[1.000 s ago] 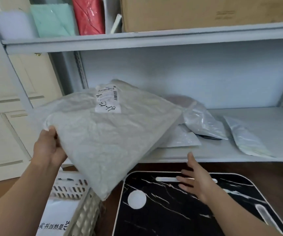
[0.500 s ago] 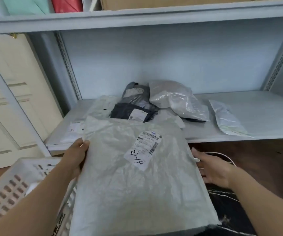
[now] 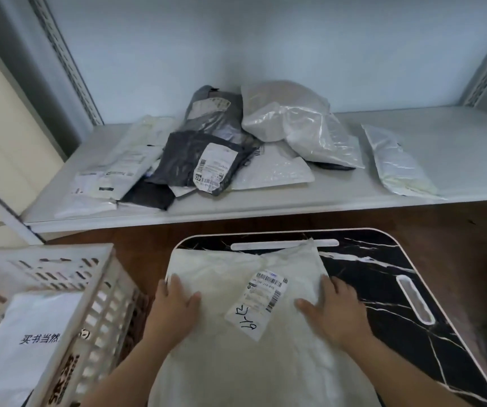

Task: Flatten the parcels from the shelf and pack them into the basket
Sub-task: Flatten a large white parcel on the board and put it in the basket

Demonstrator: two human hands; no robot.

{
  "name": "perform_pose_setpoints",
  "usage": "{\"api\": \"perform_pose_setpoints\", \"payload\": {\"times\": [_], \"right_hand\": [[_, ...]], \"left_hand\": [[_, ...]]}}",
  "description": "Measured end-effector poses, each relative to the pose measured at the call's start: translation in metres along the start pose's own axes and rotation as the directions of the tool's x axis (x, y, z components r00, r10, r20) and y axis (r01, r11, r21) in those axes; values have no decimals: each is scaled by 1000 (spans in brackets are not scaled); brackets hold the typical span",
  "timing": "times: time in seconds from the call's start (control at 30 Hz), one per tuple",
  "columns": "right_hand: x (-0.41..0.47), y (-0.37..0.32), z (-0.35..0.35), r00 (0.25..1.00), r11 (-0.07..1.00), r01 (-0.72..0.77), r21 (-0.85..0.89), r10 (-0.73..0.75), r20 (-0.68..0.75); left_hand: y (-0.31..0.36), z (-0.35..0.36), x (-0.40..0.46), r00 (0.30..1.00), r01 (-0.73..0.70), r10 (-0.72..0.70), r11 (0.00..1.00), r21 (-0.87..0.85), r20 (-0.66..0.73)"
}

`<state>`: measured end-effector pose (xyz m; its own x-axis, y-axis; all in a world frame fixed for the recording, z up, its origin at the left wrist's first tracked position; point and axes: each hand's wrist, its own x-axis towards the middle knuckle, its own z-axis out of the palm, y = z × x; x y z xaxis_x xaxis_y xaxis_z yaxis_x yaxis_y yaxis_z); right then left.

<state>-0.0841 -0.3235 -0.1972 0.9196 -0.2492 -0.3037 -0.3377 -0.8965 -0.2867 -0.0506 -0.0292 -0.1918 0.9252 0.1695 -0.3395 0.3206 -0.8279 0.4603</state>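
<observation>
Lying on the black bench (image 3: 383, 277) with its long axis near-to-far, the white parcel (image 3: 236, 362) is pressed by the flat, open left hand (image 3: 174, 312) and right hand (image 3: 336, 312).

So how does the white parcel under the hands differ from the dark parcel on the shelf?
The white parcel lies spread flat on the marbled black board; the dark parcel sits crumpled in the shelf pile. Both hands, left and right, press the white parcel; nothing touches the dark parcel. Both carry barcode labels.

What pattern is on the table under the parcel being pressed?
Black marble with white veins and a pale rim, on the table in the head view.
</observation>
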Motion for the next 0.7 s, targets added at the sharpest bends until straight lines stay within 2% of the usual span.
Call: {"api": "perform_pose_setpoints", "payload": {"times": [0.07,0.13,0.27,0.33,0.43,0.47,0.53,0.6,0.63,0.7], "right_hand": [[7,-5,2,983,985,154,-84,-161,-85],[17,-14,11,950,948,271,-165,-291,-112],[37,-35,24,889,884,429,-187,-450,-87],[47,-40,33,884,865,451,-218,-467,-24],[53,-42,42,909,885,414,-212,-415,42],[55,-42,44,916,897,398,-191,-401,24],[61,-44,39,934,945,325,-44,-328,-139],[74,-45,27,925,971,227,80,-190,-331],[84,-44,21,920,980,155,125,-98,-379],[106,-42,8,934,958,-68,278,159,-319]], "left_hand": [[-5,9,7,992,-97,107,984,146,-61],[-4,17,12,966,-196,237,935,297,-107],[3,31,25,896,-378,437,843,383,-76],[3,39,36,882,-414,469,809,417,-33],[1,46,46,910,-388,415,828,405,23],[1,45,48,913,-381,408,838,391,16],[3,41,54,919,-346,387,882,319,-72],[10,31,66,923,-275,329,927,256,-198],[14,25,74,924,-231,287,945,231,-252],[23,13,89,928,-150,207,969,196,-310]]}}
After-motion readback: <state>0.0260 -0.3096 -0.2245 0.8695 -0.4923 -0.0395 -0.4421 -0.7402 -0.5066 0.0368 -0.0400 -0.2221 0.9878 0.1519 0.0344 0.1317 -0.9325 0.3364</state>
